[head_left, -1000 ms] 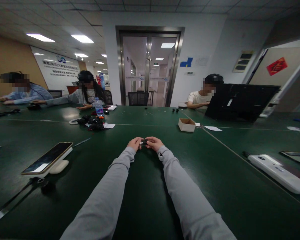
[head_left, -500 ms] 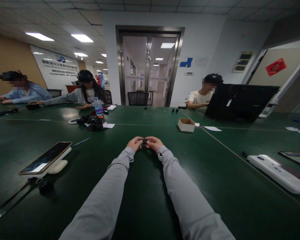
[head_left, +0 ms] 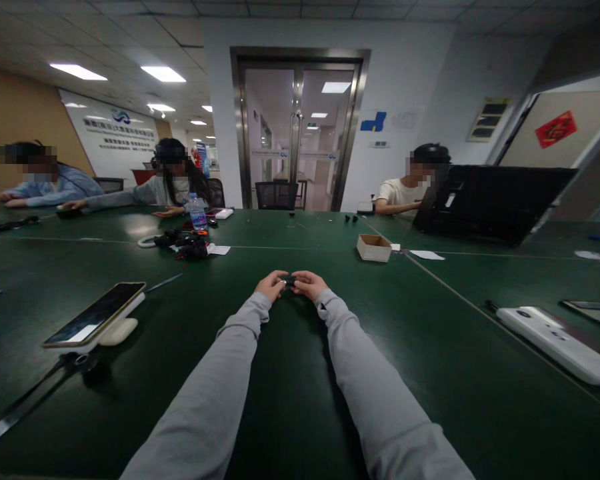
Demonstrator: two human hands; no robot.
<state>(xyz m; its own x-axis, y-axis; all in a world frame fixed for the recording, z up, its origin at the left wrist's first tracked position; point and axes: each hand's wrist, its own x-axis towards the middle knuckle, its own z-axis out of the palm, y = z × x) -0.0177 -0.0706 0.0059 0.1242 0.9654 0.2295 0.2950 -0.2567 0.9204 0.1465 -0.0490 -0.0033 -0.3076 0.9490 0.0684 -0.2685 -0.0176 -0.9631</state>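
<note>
Both hands meet low over the green tabletop (head_left: pixel 290 373), left hand (head_left: pixel 271 286) and right hand (head_left: pixel 307 285) pinched shut on one small dark part (head_left: pixel 289 281) between them; keep wrists braced, fingertips close, pressure even

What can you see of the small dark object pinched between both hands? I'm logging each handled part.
The small dark object looks black, with a pale glint at its left end. It is mostly hidden by fingertips, and too small to identify. The left hand and right hand pinch it from either side, just above the green table, arms stretched forward.
</note>
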